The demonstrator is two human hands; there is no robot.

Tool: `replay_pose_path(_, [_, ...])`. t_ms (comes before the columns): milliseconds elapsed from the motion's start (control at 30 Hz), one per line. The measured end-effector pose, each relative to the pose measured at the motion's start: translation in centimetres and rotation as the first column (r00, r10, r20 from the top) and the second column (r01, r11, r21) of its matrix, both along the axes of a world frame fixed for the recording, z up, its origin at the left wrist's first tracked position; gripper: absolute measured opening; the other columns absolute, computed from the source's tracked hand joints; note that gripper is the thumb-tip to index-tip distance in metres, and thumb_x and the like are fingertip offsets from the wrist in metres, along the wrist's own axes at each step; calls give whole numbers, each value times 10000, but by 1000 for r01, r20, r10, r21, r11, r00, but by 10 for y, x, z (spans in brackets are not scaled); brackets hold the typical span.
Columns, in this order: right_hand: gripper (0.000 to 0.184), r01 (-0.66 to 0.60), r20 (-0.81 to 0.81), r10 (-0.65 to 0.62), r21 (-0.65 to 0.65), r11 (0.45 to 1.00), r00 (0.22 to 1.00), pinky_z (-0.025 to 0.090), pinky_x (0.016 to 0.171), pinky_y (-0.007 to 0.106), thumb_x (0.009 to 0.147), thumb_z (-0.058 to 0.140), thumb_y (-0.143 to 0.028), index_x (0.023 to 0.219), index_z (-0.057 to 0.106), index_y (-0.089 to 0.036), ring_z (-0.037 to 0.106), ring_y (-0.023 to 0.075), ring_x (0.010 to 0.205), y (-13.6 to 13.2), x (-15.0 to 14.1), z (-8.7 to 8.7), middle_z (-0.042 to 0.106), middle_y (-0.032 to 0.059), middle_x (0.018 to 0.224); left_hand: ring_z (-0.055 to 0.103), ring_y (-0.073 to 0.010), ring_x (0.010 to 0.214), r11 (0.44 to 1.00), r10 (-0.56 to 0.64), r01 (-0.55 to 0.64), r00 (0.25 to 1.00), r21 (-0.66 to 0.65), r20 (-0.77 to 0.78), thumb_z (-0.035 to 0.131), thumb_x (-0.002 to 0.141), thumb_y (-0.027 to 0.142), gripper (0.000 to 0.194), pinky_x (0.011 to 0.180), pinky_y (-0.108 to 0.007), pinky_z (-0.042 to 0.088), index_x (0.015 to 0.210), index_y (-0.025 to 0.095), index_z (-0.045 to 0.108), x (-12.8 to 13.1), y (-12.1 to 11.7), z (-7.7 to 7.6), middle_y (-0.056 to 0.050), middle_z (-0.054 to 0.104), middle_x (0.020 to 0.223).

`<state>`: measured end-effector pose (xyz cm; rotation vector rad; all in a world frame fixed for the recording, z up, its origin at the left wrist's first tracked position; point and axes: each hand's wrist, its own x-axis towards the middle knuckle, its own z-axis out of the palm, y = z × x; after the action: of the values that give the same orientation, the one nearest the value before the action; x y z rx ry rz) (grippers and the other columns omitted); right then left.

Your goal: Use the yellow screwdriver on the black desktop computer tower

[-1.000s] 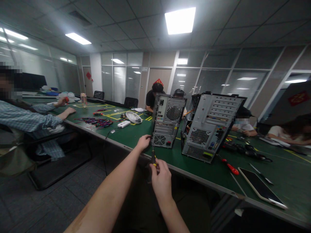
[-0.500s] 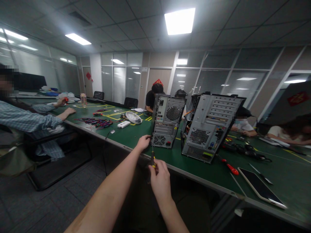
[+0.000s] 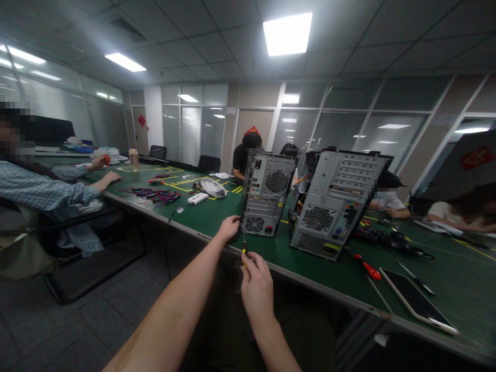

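The smaller computer case (image 3: 263, 212) stands upright with its rear panel, fan grille and ports facing me. At its lower left edge, my left hand (image 3: 230, 228) grips the case, its fingertips partly hidden. Closed around a screwdriver (image 3: 244, 251) with a black and yellow handle is my right hand (image 3: 258, 276), just below the table edge. The screwdriver's shaft points up to the lower left corner of the rear panel; its tip is too small to make out. To the right stands a larger computer case (image 3: 329, 206), its left side open with wires showing.
On the green table (image 3: 201, 222) lie bundled coloured wires (image 3: 153, 196), a white round cover (image 3: 213, 187) and a white power strip (image 3: 197, 198). A red screwdriver (image 3: 370, 270), a phone (image 3: 418, 299) and black cables (image 3: 391, 238) are at right. Several people sit around.
My right hand has turned slightly on the screwdriver handle, its fingers shifting and opening out a little. My left hand and both cases stay put.
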<state>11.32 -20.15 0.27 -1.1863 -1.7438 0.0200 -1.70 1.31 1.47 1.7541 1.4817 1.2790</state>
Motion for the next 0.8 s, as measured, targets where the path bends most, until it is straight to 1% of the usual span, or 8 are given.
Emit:
replay_pose_path(100, [266, 1, -54, -3, -31, 1000, 999, 500, 951, 376, 894, 536, -138, 1108, 678, -205, 617, 238, 1048, 0, -1, 1, 635, 97, 1150, 671, -190, 1040, 1000, -4, 4, 1000, 6, 3, 515, 880, 162, 359, 988, -281, 457, 1189, 157, 696, 0, 2, -2, -88, 733, 1135])
replay_pose_path(233, [109, -22, -206, -1, -106, 994, 979, 556, 755, 312, 892, 603, -243, 986, 639, -202, 654, 208, 849, 2, -4, 0, 646, 77, 997, 673, -191, 1033, 1000, -10, 10, 1000, 14, 18, 519, 880, 175, 347, 976, -279, 466, 1173, 160, 705, -1, 4, -4, -87, 733, 1134])
replay_pose_path(333, [106, -50, -247, 23, -104, 993, 969, 559, 706, 292, 905, 595, -282, 959, 631, -198, 648, 197, 805, 3, -4, -1, 643, 76, 964, 675, -187, 1028, 1000, -8, 8, 1000, 14, 21, 516, 882, 173, 347, 970, -272, 468, 1174, 162, 704, -2, 4, -4, -86, 735, 1126])
replay_pose_path(433, [149, -45, -190, 33, -61, 997, 981, 554, 782, 311, 906, 582, -251, 1018, 660, -192, 643, 214, 901, 4, -3, -1, 646, 95, 1031, 676, -182, 1024, 1000, -7, 7, 1000, 8, 21, 511, 885, 169, 354, 970, -270, 467, 1187, 162, 697, -1, 4, -5, -84, 737, 1121])
replay_pose_path(500, [219, -14, -122, 10, -34, 999, 992, 532, 876, 342, 896, 569, -192, 1084, 681, -198, 633, 227, 981, 3, -2, -1, 640, 99, 1099, 676, -182, 1023, 1000, -9, 9, 1000, 8, 25, 512, 884, 167, 354, 969, -271, 469, 1185, 161, 697, -1, 5, -5, -85, 735, 1126])
replay_pose_path(567, [295, 7, -51, -8, -11, 1000, 999, 507, 937, 367, 883, 545, -129, 1121, 698, -212, 621, 233, 1027, 3, 0, 0, 634, 96, 1141, 676, -182, 1023, 1000, -11, 10, 1000, 17, 23, 510, 881, 162, 354, 971, -273, 470, 1180, 161, 700, -1, 7, -6, -85, 732, 1137])
replay_pose_path(700, [381, 0, 39, 0, 14, 1000, 999, 496, 961, 406, 855, 501, -50, 1119, 713, -223, 596, 246, 1062, 2, 1, 1, 629, 95, 1166, 673, -176, 1030, 1000, -11, 11, 1000, 27, 4, 511, 881, 161, 358, 973, -265, 469, 1185, 170, 699, -1, 9, -8, -77, 725, 1161])
replay_pose_path(800, [311, -8, -7, 8, -8, 1000, 1000, 497, 954, 400, 871, 533, -91, 1109, 692, -212, 604, 247, 1050, 2, -1, 2, 628, 96, 1148, 673, -177, 1033, 1000, -8, 8, 1000, 17, 10, 513, 882, 162, 355, 969, -265, 471, 1184, 172, 698, -1, 9, -8, -77, 727, 1154])
